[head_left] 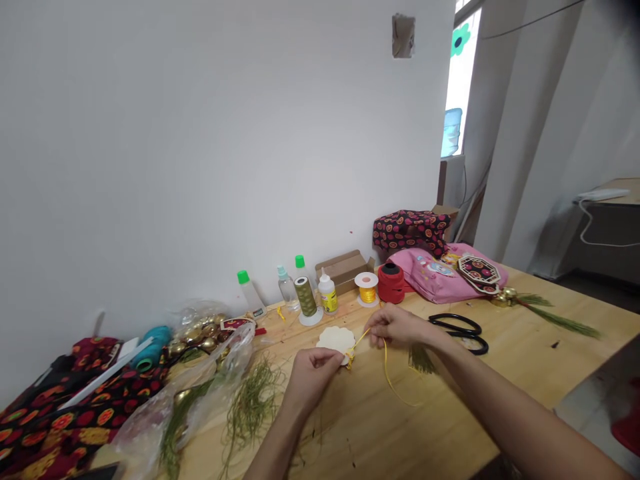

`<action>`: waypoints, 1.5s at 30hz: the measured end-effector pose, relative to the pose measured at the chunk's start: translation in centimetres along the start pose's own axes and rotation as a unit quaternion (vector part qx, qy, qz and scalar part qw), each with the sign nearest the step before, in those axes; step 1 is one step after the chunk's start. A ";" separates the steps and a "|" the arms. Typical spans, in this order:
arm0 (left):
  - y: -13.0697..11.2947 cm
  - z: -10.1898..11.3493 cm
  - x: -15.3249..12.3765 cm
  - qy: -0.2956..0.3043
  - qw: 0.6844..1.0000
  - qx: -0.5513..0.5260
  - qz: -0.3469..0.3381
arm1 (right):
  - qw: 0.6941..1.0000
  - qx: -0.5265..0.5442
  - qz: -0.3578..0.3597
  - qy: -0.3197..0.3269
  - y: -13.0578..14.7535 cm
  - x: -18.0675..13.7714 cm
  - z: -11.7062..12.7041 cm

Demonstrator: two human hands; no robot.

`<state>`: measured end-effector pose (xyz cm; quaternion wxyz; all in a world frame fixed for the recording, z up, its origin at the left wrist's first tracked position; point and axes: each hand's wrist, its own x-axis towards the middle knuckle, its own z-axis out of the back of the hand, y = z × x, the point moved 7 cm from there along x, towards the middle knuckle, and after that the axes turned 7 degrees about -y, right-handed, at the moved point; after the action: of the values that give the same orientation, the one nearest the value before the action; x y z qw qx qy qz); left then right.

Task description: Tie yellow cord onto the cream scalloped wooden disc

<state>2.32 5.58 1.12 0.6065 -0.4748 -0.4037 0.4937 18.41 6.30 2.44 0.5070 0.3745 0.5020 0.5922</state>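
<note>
My left hand (320,370) pinches the lower edge of a pale scalloped disc (336,339), close to a small yellow knot (350,360) at its rim. From that knot a yellow cord (363,336) runs up to my right hand (395,325), whose fingertips are closed on it. The cord's loose end hangs below the right hand and curls onto the table. Under the right wrist lies a green tassel (421,358), partly covered by the arm. Black-handled scissors (457,333) lie just right of that wrist, their blades hidden.
Behind the hands stand a green thread spool (306,299), glue bottle (327,293), yellow cord spool (367,291) and red thread cone (391,283). Loose green threads (253,400), a plastic bag (220,370) and patterned cloth (65,413) lie left. A pink cloth (425,280) with an ornament (479,273) lies right.
</note>
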 end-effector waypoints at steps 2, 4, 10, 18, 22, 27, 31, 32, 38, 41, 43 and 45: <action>0.2 0.2 0.1 -0.009 1.000 -0.023 0.011 | 0.998 0.053 0.011 -0.023 0.0 0.3 0.8; 0.4 0.3 0.3 -0.015 0.999 -0.034 0.017 | 0.993 0.103 0.036 -0.031 0.5 0.1 1.1; 0.6 -0.3 0.3 0.017 0.999 -0.048 0.018 | 0.974 0.217 0.070 -0.009 2.6 -1.4 -0.6; 0.1 -0.4 0.4 0.008 0.998 -0.063 -0.010 | 0.940 0.333 0.068 0.040 2.8 -1.7 -3.0; 0.0 -0.4 0.5 -0.016 0.997 -0.074 -0.009 | 0.932 0.357 0.062 0.022 2.5 -1.4 -3.0; -0.2 -0.6 0.4 -0.014 0.998 -0.053 -0.019 | 0.924 0.373 0.082 -0.001 2.5 -1.2 -2.7; -0.2 -0.8 0.4 -0.011 0.999 -0.039 -0.008 | 0.923 0.373 0.089 0.015 2.2 -1.0 -3.2; -0.3 -0.8 0.4 -0.014 0.999 -0.035 -0.008 | 0.925 0.370 0.086 0.017 2.1 -1.0 -3.3; -0.4 -0.3 0.5 -0.044 0.998 -0.021 -0.030 | 0.918 0.389 0.079 0.007 1.9 -1.1 -3.3; -0.2 -0.1 0.5 -0.052 0.998 -0.045 -0.016 | 0.897 0.436 0.072 -0.016 1.7 -0.8 -2.6; -0.2 -0.3 0.5 -0.043 0.996 -0.079 -0.006 | 0.881 0.469 0.061 -0.033 1.3 -0.6 -2.1; -0.2 -0.5 0.4 -0.028 0.992 -0.121 0.009 | 0.870 0.491 0.044 -0.034 0.8 -0.3 -2.0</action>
<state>2.95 5.86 1.21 0.5288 -0.5341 -0.4733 0.4595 16.37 5.62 2.85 0.2482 0.6169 0.6932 0.2780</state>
